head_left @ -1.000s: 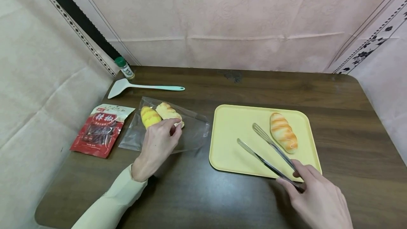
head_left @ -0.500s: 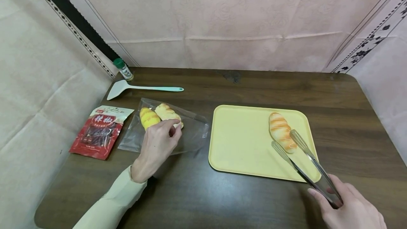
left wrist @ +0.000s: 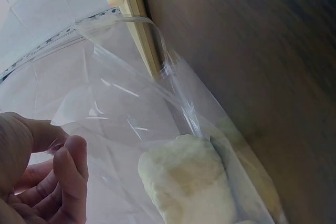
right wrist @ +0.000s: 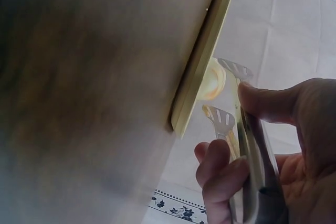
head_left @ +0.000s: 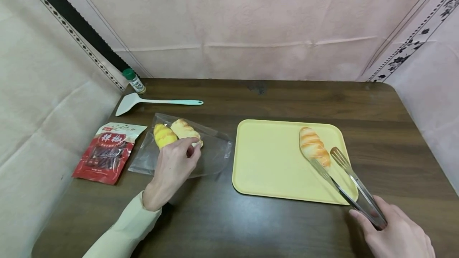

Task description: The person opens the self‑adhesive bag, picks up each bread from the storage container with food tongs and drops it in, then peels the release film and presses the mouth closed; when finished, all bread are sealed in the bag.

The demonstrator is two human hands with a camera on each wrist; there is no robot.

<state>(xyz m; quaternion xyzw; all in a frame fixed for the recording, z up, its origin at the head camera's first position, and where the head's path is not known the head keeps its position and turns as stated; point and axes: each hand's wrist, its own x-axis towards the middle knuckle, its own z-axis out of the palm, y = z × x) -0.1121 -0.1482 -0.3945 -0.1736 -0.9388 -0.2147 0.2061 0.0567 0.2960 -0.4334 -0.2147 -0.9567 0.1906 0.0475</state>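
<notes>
My left hand point(head_left: 174, 166) pinches the upper film of a clear plastic bag point(head_left: 213, 158), lifting it a little, as the left wrist view shows. Inside the bag lie a yellow bread point(head_left: 164, 135) and a pale bread roll point(head_left: 184, 128). My right hand point(head_left: 399, 230) grips metal tongs point(head_left: 362, 194) by their handles. The tongs' arms are spread, one tip on each side of the lower end of a golden striped bread point(head_left: 312, 144). That bread rests on a yellow tray point(head_left: 265, 162). Whether the tips touch it, I cannot tell.
A red food pouch point(head_left: 107, 152) lies left of the bag. Behind it are a pale green spatula point(head_left: 157, 102) and a green-capped bottle point(head_left: 134, 81) at the table's back left corner. White cloth point(head_left: 251, 23) hangs around the brown table.
The right hand has carried the tongs rightward, from left of the bread to either side of its lower end. The left hand keeps its pinch on the bag. The view has shifted slightly.
</notes>
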